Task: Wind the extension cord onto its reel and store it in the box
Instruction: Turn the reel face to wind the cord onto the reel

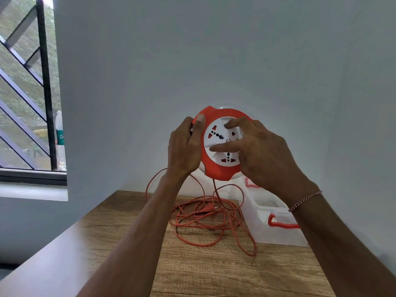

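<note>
We hold the round orange plastic reel with its white socket face (222, 144) up in the air above the wooden desk (192, 271), face toward us. Our left hand (185, 146) grips its left rim, thumb over the front edge. Our right hand (257, 151) rests curled on the white centre, index finger and thumb pressing the face, so it is the nearer hand for turning. From the reel's lower edge the thin orange extension cord (205, 215) drops straight down to a loose tangle near the desk's far edge. The clear plastic box with red handles (276, 224) sits open just right of the tangle.
</note>
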Available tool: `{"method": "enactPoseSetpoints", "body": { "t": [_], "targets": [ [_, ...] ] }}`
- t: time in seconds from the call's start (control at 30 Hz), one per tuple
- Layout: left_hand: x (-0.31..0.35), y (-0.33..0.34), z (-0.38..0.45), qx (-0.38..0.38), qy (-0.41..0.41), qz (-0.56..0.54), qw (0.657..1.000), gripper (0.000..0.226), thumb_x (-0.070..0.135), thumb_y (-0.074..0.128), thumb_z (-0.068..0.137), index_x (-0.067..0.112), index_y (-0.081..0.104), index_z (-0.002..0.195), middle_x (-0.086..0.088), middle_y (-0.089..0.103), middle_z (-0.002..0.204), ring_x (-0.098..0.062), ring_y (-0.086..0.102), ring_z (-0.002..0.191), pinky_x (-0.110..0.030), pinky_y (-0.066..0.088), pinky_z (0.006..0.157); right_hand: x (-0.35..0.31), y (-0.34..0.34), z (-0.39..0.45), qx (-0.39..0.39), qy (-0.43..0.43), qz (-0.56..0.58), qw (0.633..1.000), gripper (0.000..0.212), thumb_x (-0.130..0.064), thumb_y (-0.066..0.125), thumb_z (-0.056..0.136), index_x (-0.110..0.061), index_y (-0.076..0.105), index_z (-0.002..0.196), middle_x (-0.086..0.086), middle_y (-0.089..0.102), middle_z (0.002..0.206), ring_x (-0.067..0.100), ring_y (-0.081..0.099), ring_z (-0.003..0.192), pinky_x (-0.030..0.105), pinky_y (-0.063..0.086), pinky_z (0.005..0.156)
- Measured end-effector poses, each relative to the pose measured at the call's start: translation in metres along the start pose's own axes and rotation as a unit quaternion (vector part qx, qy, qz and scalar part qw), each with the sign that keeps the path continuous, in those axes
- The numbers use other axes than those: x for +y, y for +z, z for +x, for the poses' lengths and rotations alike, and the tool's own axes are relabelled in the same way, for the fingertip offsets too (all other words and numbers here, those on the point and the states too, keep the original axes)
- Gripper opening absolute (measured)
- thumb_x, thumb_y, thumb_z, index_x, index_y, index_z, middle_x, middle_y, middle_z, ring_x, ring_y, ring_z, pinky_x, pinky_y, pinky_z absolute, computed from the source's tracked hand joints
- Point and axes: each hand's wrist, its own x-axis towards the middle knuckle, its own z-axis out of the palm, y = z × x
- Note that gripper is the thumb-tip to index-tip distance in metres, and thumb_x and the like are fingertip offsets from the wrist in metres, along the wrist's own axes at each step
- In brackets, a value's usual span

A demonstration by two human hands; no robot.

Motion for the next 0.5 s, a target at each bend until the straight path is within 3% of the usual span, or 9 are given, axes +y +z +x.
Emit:
{"method": "enactPoseSetpoints", "body": {
  "t": [0.17, 0.33, 0.5],
  "targets": [
    [0.003, 0.000, -0.002, -0.006, 0.000, -0.004, 1.000, 0.047, 0.049, 0.038, 0.099, 0.008, 0.062, 0.096, -0.002, 0.072, 0.083, -0.020, 0.072, 0.070, -0.049, 0.061, 0.068, 0.002, 0.007, -0.003, 0.048, 0.026, -0.003, 0.998, 0.047, -0.032, 0.074, 0.078, -0.041, 0.061, 0.121, 0.009, 0.056, 0.125, 0.029, 0.058, 0.108, 0.040, 0.055, 0.076],
    [0.004, -0.001, -0.001, -0.006, -0.004, -0.007, 1.000, 0.051, 0.051, 0.038, 0.098, 0.006, 0.062, 0.095, -0.007, 0.071, 0.080, -0.024, 0.070, 0.068, -0.052, 0.060, 0.066, 0.000, 0.012, -0.004, 0.090, 0.096, 0.022, 0.991, 0.060, -0.064, 0.059, 0.078, -0.038, 0.051, 0.132, 0.008, 0.066, 0.114, 0.025, 0.066, 0.091, 0.034, 0.054, 0.075],
    [0.004, -0.001, -0.001, -0.008, -0.010, -0.006, 1.000, 0.047, 0.052, 0.038, 0.097, 0.013, 0.063, 0.101, 0.005, 0.073, 0.085, -0.017, 0.072, 0.070, -0.047, 0.062, 0.068, -0.001, 0.009, -0.001, 0.128, 0.105, 0.101, 0.981, 0.052, -0.051, 0.057, 0.088, -0.017, 0.061, 0.127, 0.007, 0.074, 0.101, 0.024, 0.072, 0.083, 0.036, 0.057, 0.083]
  ]
}}
